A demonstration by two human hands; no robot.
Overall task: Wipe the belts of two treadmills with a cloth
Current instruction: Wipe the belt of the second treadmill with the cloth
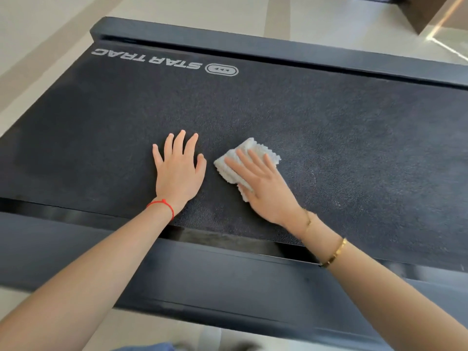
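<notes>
On the middle of the dark belt [329,138] lies the folded white cloth [243,162], pinned flat under the right hand [263,188], whose straight fingers press it down rather than curl round it. The left hand [178,171] rests flat and spread on the belt just beside the cloth, holding nothing. The belt's long axis runs left to right across the view; most of its greyer, dustier-looking stretch lies to the right of the cloth, so the right hand seems best placed to sweep that way. Near the far side rail [278,51], white lettering reads "STAR TRAC" [147,59], upside down, beside an oval logo [221,69].
</notes>
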